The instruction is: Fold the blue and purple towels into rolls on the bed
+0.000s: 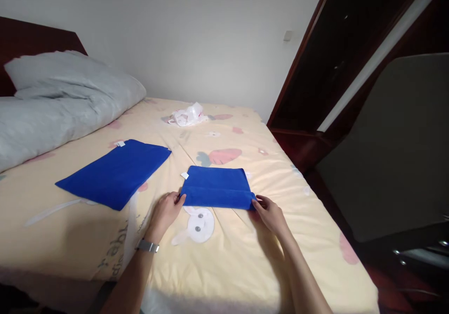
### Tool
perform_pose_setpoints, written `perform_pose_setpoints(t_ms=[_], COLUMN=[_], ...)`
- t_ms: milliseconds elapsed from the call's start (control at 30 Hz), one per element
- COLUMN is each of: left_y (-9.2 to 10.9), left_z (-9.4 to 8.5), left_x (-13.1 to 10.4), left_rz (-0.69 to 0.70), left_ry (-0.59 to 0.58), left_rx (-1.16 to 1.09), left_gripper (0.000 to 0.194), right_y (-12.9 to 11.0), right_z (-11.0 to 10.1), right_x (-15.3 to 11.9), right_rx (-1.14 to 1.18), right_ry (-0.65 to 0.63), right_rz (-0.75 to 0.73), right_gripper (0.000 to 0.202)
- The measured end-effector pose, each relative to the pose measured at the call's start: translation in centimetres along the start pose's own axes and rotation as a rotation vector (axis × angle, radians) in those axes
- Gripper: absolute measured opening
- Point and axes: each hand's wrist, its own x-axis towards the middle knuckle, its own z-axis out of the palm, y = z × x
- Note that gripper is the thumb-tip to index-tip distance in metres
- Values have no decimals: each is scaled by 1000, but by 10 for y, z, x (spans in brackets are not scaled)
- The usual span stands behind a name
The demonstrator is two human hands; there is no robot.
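- At far left we see a grey quilt heaped on the bed
- Near it lies a larger blue cloth with a white tag
- Our left hand pinches the near left corner of the folded blue cloth, lying on the bed between our hands
- Beyond it sits a crumpled white bag
- Our right hand pinches the folded blue cloth's near right corner

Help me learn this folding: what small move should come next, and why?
Probably fold the held blue cloth over once more from its near edge: the left hand and right hand pinch its near corners, where a strip already looks doubled.
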Motion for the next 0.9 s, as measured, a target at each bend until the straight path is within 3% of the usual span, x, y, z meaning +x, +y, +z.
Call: perform_pose_setpoints(t_ms=[267, 400, 533, 767, 900], left_y=[11, 10, 7, 2, 2], left_z=[0, 7, 11, 18, 10], left_x=[2, 3, 1, 2, 0], left_rz=[-206, -154, -98, -77, -76], left_ry=[-98, 8, 161, 163, 162], left_rx=[148, 83, -35, -153, -240], left_gripper=[56, 46, 23, 17, 17], right_y=[0, -3, -6, -7, -6], right_z=[20, 25, 23, 24, 15], right_x=[22, 14, 4, 7, 1], right_rx=[-75, -62, -12, 78, 117], right_ry=[3, 46, 51, 73, 112], right_rz=[2, -52, -80, -28, -9], right_gripper=[46, 48, 47, 52, 50])
